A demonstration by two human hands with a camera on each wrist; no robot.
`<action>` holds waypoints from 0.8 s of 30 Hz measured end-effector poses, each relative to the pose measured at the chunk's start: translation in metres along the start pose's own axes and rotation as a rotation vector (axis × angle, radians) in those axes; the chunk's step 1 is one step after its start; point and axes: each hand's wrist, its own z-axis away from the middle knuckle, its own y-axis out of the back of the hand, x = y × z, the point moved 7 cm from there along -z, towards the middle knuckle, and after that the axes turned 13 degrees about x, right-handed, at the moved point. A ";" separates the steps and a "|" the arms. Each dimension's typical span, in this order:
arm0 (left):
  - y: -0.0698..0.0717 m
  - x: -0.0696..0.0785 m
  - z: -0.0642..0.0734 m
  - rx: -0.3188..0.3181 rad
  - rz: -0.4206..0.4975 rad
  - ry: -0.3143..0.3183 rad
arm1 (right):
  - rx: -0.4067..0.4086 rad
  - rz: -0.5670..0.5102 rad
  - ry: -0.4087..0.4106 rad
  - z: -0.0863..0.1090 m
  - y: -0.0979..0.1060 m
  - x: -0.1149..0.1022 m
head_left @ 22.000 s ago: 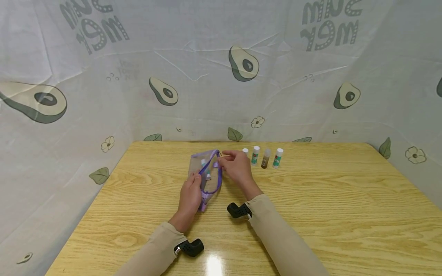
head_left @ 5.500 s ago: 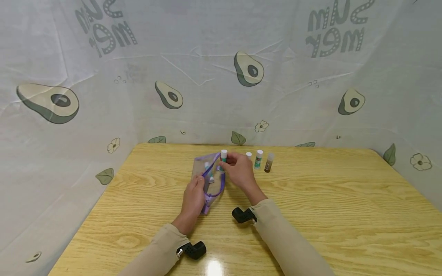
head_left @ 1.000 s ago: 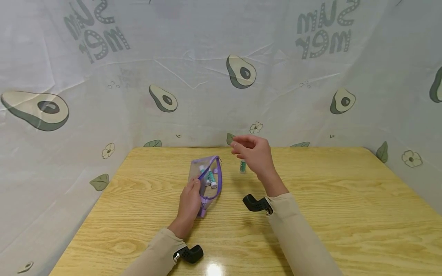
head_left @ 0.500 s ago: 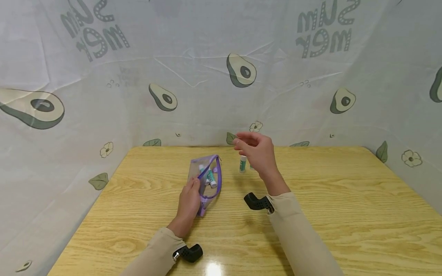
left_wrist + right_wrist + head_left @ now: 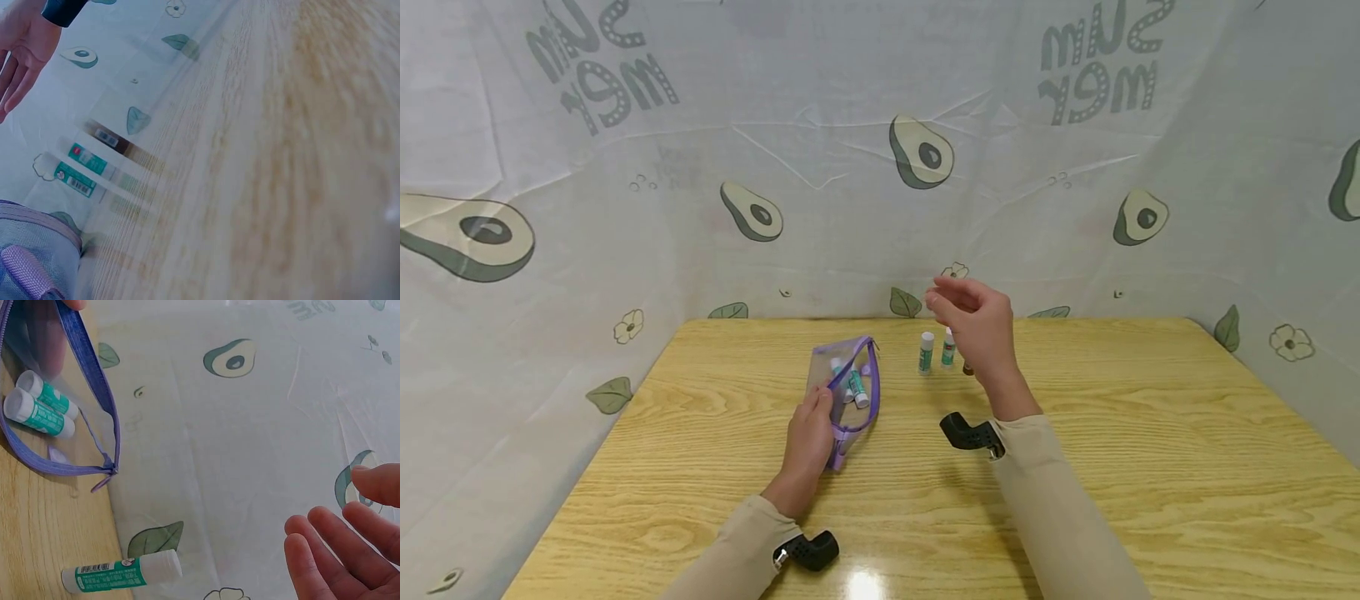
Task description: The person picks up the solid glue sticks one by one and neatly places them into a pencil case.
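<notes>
In the head view my left hand [image 5: 808, 433] grips the near side of a see-through zip pouch [image 5: 876, 392] with purple edging, its mouth turned to the right. Two green-and-white glue sticks [image 5: 40, 419] lie inside, side by side, clear in the right wrist view. Raised above the table, my right hand [image 5: 981, 325] holds nothing, fingers loosely bent and thumb apart. Below and left of it stand two upright glue sticks, one nearer the pouch [image 5: 927, 357] and one beside it [image 5: 948, 352]. A brown stick with a clear cap [image 5: 111, 139] stands to their right, mostly hidden by my hand in the head view.
The wooden table [image 5: 1112, 442] stretches out to both sides. A pale cloth [image 5: 842, 233] printed with avocados and leaves hangs behind its far edge. Black wrist mounts [image 5: 970, 433] stick out from both sleeves.
Seconds ago my right hand held a glue stick at the pouch mouth; that stick now lies inside. Lately the hand has moved right and slightly up, uncovering the standing sticks. My left hand keeps its grip.
</notes>
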 end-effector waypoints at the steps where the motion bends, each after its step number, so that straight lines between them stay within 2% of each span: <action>1: 0.000 0.000 0.000 0.000 0.001 0.000 | 0.006 -0.004 -0.006 0.000 0.001 0.000; 15: 0.002 -0.001 -0.001 0.011 0.028 0.010 | 0.080 -0.039 -0.010 -0.005 0.020 0.010; 24: 0.001 0.000 -0.001 0.005 0.028 0.004 | 0.183 -0.022 0.020 -0.010 0.049 0.016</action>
